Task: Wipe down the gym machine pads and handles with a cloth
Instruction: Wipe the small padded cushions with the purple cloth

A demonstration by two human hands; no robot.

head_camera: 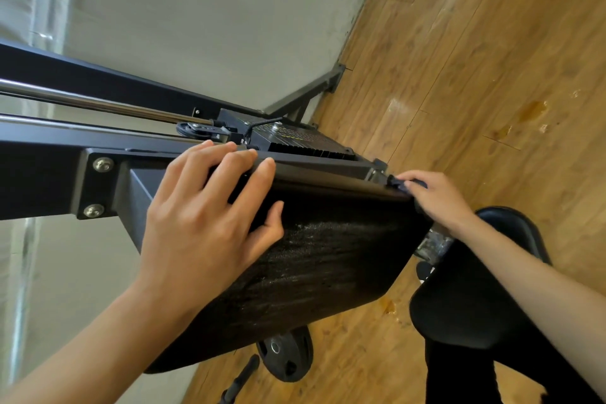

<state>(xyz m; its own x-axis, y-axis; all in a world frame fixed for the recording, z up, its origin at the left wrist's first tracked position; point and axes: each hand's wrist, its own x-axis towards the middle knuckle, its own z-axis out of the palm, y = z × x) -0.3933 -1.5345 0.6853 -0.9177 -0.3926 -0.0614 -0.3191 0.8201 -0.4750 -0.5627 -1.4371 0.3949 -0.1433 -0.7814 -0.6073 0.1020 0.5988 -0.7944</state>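
Observation:
The black back pad (328, 256) of the gym machine fills the middle of the view, its surface streaked with a wet sheen. My left hand (203, 216) grips the pad's upper left edge, fingers over the top and thumb on the face. At the pad's far right corner my right hand (439, 203) pinches a small dark cloth (401, 183) against the edge. Most of the cloth is hidden under the fingers.
The black steel frame (39, 174) with bolts and chrome guide rods (98, 102) runs off to the left. A weight stack (305, 141) sits behind the pad. A black seat (475, 298) is at right, a weight plate (285, 354) lies on the wooden floor (492, 59).

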